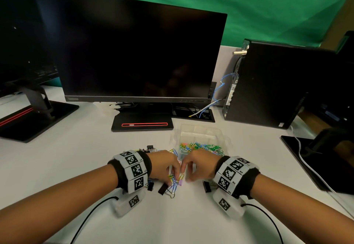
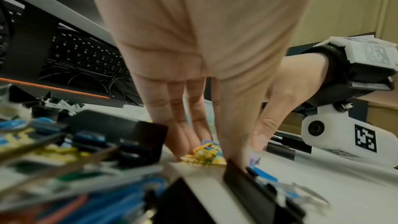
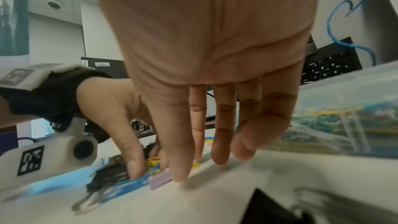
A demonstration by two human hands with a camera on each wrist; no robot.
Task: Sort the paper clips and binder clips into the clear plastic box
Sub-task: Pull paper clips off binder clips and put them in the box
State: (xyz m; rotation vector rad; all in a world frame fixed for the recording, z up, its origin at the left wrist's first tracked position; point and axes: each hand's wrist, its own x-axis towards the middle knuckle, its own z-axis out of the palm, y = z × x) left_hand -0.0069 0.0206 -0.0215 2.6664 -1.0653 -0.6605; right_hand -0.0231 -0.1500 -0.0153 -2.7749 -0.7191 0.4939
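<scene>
A clear plastic box (image 1: 201,131) stands behind my hands, its near compartment heaped with coloured paper clips (image 1: 203,147). My left hand (image 1: 173,176) pinches a small bunch of yellow and blue paper clips (image 2: 205,152) against the table between thumb and fingertips. Right beside it my right hand (image 1: 186,172) hovers with fingers pointing down and holding nothing, its thumb (image 3: 175,164) next to a small purple binder clip (image 3: 160,179). A black binder clip (image 1: 163,188) lies by the bunch; another black one (image 1: 206,186) lies under my right wrist.
More binder clips and paper clips (image 1: 150,148) lie behind my left wrist, and a blue clip (image 1: 150,185) under it. A monitor (image 1: 134,55) on its stand (image 1: 142,124) is behind the box, a computer tower (image 1: 268,82) at the right, another monitor base (image 1: 36,119) at the left.
</scene>
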